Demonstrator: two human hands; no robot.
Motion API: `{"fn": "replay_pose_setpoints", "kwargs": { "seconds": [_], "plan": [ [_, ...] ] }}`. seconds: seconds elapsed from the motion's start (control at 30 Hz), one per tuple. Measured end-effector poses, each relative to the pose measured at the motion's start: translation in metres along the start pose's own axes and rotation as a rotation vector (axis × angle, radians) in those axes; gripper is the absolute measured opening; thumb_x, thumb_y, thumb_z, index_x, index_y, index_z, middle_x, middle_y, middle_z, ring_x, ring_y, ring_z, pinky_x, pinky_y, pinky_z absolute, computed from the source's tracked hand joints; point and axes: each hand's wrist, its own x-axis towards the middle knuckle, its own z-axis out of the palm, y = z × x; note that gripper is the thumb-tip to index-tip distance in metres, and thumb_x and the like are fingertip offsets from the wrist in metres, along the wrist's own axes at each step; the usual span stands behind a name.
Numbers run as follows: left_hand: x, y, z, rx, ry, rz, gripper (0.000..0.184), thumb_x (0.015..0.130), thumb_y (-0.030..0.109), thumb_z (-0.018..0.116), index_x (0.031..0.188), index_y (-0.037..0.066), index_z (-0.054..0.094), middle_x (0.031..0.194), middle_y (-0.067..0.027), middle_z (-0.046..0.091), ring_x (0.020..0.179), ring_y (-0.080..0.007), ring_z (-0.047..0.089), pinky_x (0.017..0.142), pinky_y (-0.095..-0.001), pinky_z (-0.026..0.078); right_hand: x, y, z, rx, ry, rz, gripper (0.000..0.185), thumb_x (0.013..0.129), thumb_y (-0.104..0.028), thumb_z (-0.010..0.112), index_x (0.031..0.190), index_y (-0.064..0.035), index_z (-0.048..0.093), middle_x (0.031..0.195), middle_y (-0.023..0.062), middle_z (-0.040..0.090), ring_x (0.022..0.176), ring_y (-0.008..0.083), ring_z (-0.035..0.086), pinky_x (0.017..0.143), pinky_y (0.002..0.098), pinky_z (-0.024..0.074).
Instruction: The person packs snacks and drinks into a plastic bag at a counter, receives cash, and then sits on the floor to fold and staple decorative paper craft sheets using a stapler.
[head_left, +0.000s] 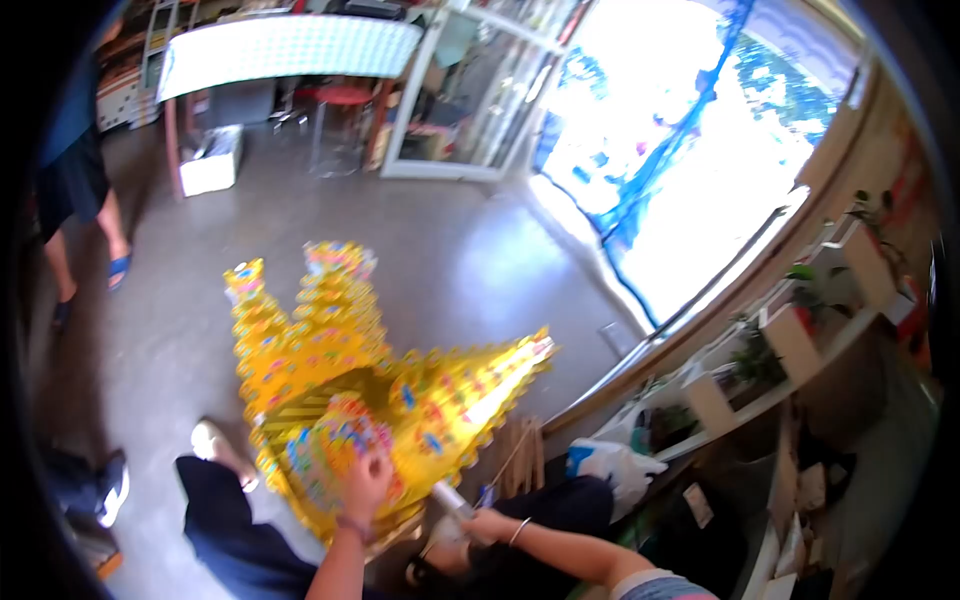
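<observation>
A large yellow paper craft point(320, 375) with scalloped edges, pointed arms and colourful flower-like decorations stands on the floor in front of me. My left hand point(368, 485) is closed in a pinch over the multicoloured cluster point(335, 440) in its hollow middle; what the fingers hold is too blurred to make out. Lower right, my right hand point(490, 525) is closed around a white stick-like object point(452, 498), whose far end points toward the lower edge of the yellow craft. Its exact kind does not show.
Beside my right knee are wooden sticks point(522, 455) and a white plastic bag point(615, 470). Shelves with potted plants point(810, 290) line the right side. A person point(75, 190) stands at left. A cloth-covered table point(290, 50) and a glass door point(480, 90) are behind.
</observation>
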Motion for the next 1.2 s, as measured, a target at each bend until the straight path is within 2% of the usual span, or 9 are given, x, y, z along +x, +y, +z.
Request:
{"fn": "replay_pose_setpoints", "kwargs": {
  "seconds": [0.1,0.17,0.3,0.37,0.57,0.67,0.7,0.97,1.2],
  "plan": [
    [0.029,0.003,-0.05,0.484,0.297,0.306,0.036,0.077,0.02,0.061,0.108,0.004,0.054,0.102,-0.0178,0.057,0.094,-0.0347,0.053,0.082,-0.0429,0.042,-0.008,-0.013,0.0,0.165,0.024,0.084,0.035,0.076,-0.034,0.058,0.079,0.0003,0.064,0.071,0.0138,0.064,0.059,0.0255,0.063,0.052,0.0339,0.0504],
    [0.047,0.025,-0.082,0.658,0.405,0.316,0.041,0.073,0.018,0.064,0.11,0.006,0.053,0.11,-0.0159,0.053,0.101,-0.036,0.049,0.087,-0.0447,0.038,-0.005,-0.011,0.0,0.441,0.004,0.12,0.027,0.073,-0.024,0.062,0.073,0.0032,0.061,0.062,0.0111,0.061,0.05,0.0211,0.06,0.046,0.0332,0.0489],
    [0.069,-0.006,-0.121,0.825,0.336,-0.044,0.063,0.068,0.027,0.068,0.125,0.016,0.045,0.135,-0.0092,0.034,0.124,-0.0342,0.029,0.095,-0.0519,0.029,-0.023,-0.02,-0.003,0.481,-0.04,0.099,0.024,0.072,-0.019,0.06,0.07,0.0045,0.06,0.059,0.0093,0.059,0.048,0.0183,0.058,0.047,0.0304,0.0478],
    [0.074,-0.003,-0.13,0.984,0.356,-0.104,0.06,0.069,0.031,0.068,0.123,0.015,0.049,0.128,-0.0104,0.044,0.119,-0.0321,0.038,0.094,-0.0466,0.034,-0.017,-0.009,-0.001,0.405,-0.051,0.072,0.024,0.072,-0.02,0.06,0.067,0.0036,0.06,0.057,0.009,0.059,0.049,0.0177,0.059,0.049,0.03,0.0481],
    [0.107,-0.068,-0.16,0.596,0.131,-0.107,0.032,0.068,0.027,0.071,0.091,0.004,0.066,0.081,-0.0101,0.066,0.072,-0.0219,0.062,0.07,-0.0295,0.048,-0.027,-0.013,-0.004,0.415,-0.042,0.077,0.025,0.072,-0.021,0.059,0.066,0.0032,0.061,0.056,0.0089,0.06,0.051,0.0178,0.06,0.052,0.03,0.0486],
    [0.109,-0.052,-0.149,0.41,0.301,-0.009,0.023,0.069,0.017,0.071,0.085,0.001,0.066,0.073,-0.006,0.066,0.066,-0.0136,0.059,0.064,-0.0265,0.046,-0.03,-0.022,-0.003,0.407,0.036,0.025,0.026,0.072,-0.022,0.058,0.065,0.0033,0.061,0.057,0.0092,0.06,0.051,0.0182,0.061,0.052,0.0304,0.0488],
    [0.117,-0.047,-0.149,0.248,0.293,0.105,0.017,0.071,0.009,0.07,0.083,-0.001,0.065,0.073,-0.0038,0.065,0.066,-0.0088,0.055,0.062,-0.0243,0.045,-0.037,-0.031,-0.005,0.405,0.063,0.017,0.027,0.072,-0.022,0.058,0.066,0.0035,0.061,0.057,0.0094,0.06,0.051,0.0184,0.061,0.053,0.0306,0.049],
    [0.071,0.208,-0.106,0.521,0.266,0.812,0.009,0.07,-0.001,0.064,0.079,0.003,0.064,0.072,-0.0082,0.06,0.066,-0.0222,0.058,0.064,-0.029,0.047,-0.023,-0.079,-0.031,0.27,0.391,-0.189,0.036,0.069,-0.031,0.058,0.077,0.0046,0.059,0.066,0.0182,0.061,0.064,0.0303,0.062,0.062,0.0374,0.0489],
    [0.017,0.202,-0.092,0.761,0.297,1.012,0.019,0.064,-0.004,0.064,0.08,0.006,0.063,0.081,-0.008,0.061,0.082,-0.027,0.059,0.074,-0.0352,0.048,0.028,-0.061,-0.017,0.254,0.248,-0.105,0.047,0.068,-0.038,0.06,0.088,0.0037,0.06,0.083,0.0227,0.062,0.079,0.0324,0.062,0.072,0.0374,0.0481]
  ]
}}
